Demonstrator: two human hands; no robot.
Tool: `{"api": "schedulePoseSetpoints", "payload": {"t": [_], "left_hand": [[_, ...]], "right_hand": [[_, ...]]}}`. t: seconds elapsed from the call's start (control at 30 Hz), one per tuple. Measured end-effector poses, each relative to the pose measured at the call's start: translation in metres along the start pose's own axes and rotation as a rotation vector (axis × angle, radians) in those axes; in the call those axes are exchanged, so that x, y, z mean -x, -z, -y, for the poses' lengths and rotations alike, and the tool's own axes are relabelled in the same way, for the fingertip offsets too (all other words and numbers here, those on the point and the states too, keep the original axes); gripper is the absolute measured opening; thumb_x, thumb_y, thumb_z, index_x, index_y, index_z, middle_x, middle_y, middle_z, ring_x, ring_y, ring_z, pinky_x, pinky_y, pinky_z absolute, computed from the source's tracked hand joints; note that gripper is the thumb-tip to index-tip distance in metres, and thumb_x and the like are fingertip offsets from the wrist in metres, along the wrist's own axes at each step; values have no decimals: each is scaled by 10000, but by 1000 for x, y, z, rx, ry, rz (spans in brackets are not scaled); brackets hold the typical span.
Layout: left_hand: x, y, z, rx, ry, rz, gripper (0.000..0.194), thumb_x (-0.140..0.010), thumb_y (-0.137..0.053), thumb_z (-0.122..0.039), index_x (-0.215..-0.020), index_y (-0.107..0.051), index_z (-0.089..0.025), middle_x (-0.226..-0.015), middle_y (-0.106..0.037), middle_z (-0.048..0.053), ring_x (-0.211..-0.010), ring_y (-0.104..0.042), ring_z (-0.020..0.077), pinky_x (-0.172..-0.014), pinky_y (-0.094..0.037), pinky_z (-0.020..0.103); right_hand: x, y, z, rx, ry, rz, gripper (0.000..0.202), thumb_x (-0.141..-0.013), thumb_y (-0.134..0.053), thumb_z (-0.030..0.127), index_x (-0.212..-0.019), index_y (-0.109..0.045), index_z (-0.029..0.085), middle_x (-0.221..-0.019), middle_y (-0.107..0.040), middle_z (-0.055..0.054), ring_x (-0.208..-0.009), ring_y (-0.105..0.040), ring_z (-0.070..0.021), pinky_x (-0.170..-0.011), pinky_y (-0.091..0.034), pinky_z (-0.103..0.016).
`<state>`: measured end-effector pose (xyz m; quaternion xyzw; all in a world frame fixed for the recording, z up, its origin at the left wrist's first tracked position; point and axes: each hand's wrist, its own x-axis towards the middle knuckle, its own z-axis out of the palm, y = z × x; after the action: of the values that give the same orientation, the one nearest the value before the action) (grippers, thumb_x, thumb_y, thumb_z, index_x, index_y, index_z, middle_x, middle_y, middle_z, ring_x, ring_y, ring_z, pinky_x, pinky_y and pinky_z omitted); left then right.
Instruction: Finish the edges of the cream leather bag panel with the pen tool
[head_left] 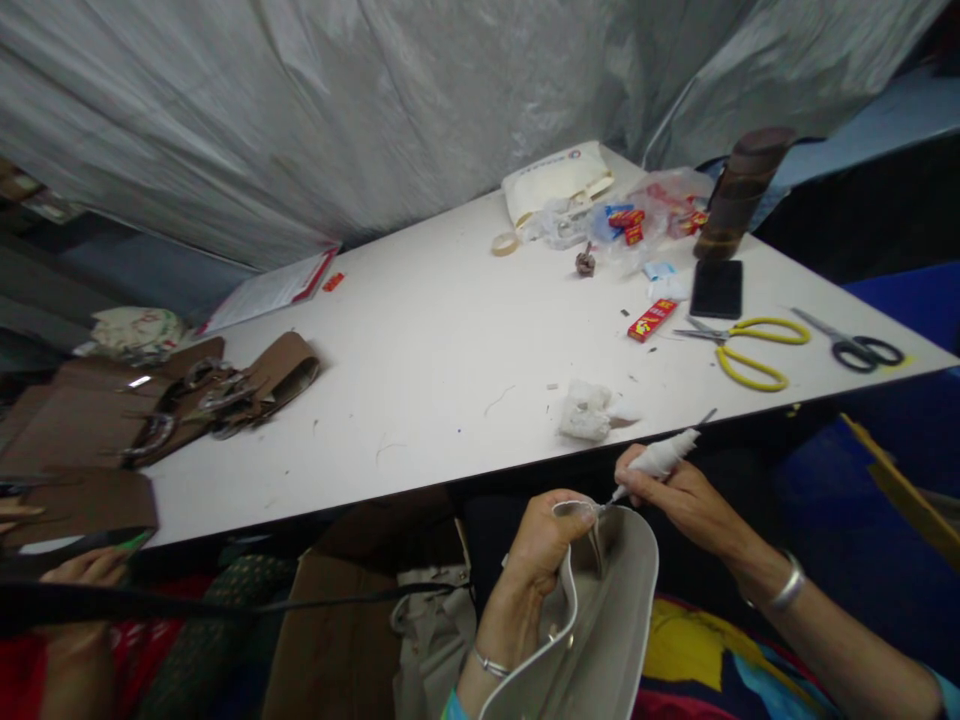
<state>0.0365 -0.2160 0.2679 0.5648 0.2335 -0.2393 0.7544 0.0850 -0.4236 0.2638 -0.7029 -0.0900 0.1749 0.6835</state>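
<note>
My left hand (546, 540) grips the top edge of a light grey bag (619, 600) held near my lap, thumb and fingers closed on it. The bag hangs open with its inside facing up, and small metal studs show on its near wall. In my right hand (686, 495) is a white-wrapped pointed tool (664, 457). Its thin tip touches the bag's edge beside my left thumb, while a dark metal end sticks out at the other side. A crumpled white wad (586, 410) lies on the table just beyond my hands.
On the white table (420, 340) lie yellow-handled scissors (757, 350), black-handled scissors (859, 345), a phone (716, 289), a red box (652, 320) and a tape roll (505, 244). A dark bottle (744, 195) stands behind. Brown bag pieces (277, 375) and another person's hand (86, 568) are left.
</note>
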Motion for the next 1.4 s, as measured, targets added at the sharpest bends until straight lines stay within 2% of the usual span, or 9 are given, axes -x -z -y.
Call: {"api": "schedulePoseSetpoints", "payload": {"t": [0.4, 0.6, 0.7, 0.83, 0.93, 1.03, 1.13, 1.23, 1.4], "left_hand": [[-1, -7, 2, -10, -26, -84, 453, -508, -931, -366, -822, -717, -119, -720, -654, 33, -656, -534, 128, -659, -397, 270], [-4, -8, 6, 17, -58, -88, 415, -541, -916, -351, -807, -683, -134, -691, -613, -4, -642, -503, 105, -652, -388, 249], [-3, -5, 7, 76, -48, -95, 445, -528, -920, -374, -802, -656, -142, -681, -603, -8, -626, -505, 108, -634, -392, 250], [-2, -5, 6, 103, -74, -63, 427, -508, -912, -356, -751, -632, -145, -687, -600, -5, -625, -510, 112, -616, -402, 253], [-1, -8, 4, 77, -100, -57, 378, -518, -883, -327, -729, -627, -146, -685, -594, -5, -630, -506, 114, -612, -402, 251], [3, -13, 2, 27, -126, -93, 320, -559, -843, -316, -736, -638, -146, -670, -579, -7, -627, -486, 111, -613, -387, 248], [10, -17, 0, -60, -179, -113, 247, -631, -803, -307, -752, -656, -149, -677, -584, -1, -641, -491, 119, -623, -379, 250], [14, -19, 0, -146, -244, -134, 176, -676, -762, -284, -755, -681, -149, -699, -614, 11, -681, -524, 136, -659, -403, 257], [16, -16, 3, -185, -255, -115, 161, -689, -726, -246, -804, -708, -135, -738, -657, 25, -711, -550, 144, -696, -429, 260]], "right_hand": [[-6, -7, 9, 82, 43, 36, 475, -965, -630, 651, -889, -654, 183, -712, -579, 1, -686, -556, -154, -666, -459, -279], [-17, -9, 7, -12, 27, 102, 488, -924, -680, 667, -914, -647, 179, -825, -629, -23, -737, -592, -163, -675, -507, -283], [-9, -3, 9, 61, 128, 180, 412, -985, -646, 598, -939, -688, 191, -889, -660, -37, -826, -620, -174, -753, -519, -290], [9, 11, 17, 352, 372, 338, 306, -1052, -599, 488, -969, -739, 228, -920, -696, -49, -868, -620, -184, -816, -502, -317], [17, 17, 24, 409, 461, 289, 321, -1054, -589, 493, -943, -741, 233, -882, -695, -55, -833, -626, -190, -794, -518, -327], [20, 14, 25, 299, 380, 108, 289, -1044, -604, 486, -983, -742, 240, -929, -718, -57, -849, -680, -187, -793, -572, -302], [22, 4, 15, 145, 235, -23, 305, -1031, -614, 506, -1169, -718, 254, -1039, -761, -73, -950, -749, -216, -855, -625, -310], [26, -10, 3, 105, 175, -23, 351, -1043, -576, 521, -1254, -662, 254, -1088, -773, -84, -1000, -765, -237, -875, -632, -321], [34, -24, 0, 247, 118, 20, 283, -1042, -581, 516, -1158, -638, 265, -1051, -757, -48, -911, -744, -204, -784, -582, -276]]}}
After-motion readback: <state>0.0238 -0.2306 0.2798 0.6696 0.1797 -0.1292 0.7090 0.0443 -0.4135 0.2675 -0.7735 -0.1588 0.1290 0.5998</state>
